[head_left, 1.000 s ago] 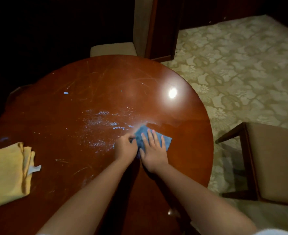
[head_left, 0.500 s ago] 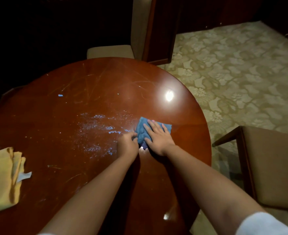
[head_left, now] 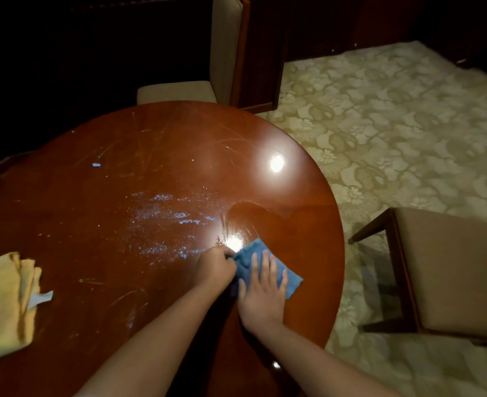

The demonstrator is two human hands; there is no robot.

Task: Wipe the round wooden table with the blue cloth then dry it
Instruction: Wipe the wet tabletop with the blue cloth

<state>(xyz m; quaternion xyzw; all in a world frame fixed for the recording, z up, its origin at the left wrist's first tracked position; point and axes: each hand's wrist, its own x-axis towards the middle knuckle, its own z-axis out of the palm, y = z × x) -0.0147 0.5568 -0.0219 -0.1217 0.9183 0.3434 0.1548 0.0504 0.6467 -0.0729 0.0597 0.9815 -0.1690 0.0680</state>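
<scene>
Floral carpet (head_left: 394, 133), glossy round table (head_left: 93, 224) with pale smears, left hand (head_left: 215, 266) gripping blue cloth (head_left: 276, 270), right hand (head_left: 262, 293) fingers flat on it

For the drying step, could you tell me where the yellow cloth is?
The yellow cloth lies folded at the table's left edge.

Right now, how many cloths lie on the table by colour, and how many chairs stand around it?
Blue cloths: 1, the blue cloth
Yellow cloths: 1, the yellow cloth
Chairs: 2, the far chair and the right chair
Total: 4
</scene>
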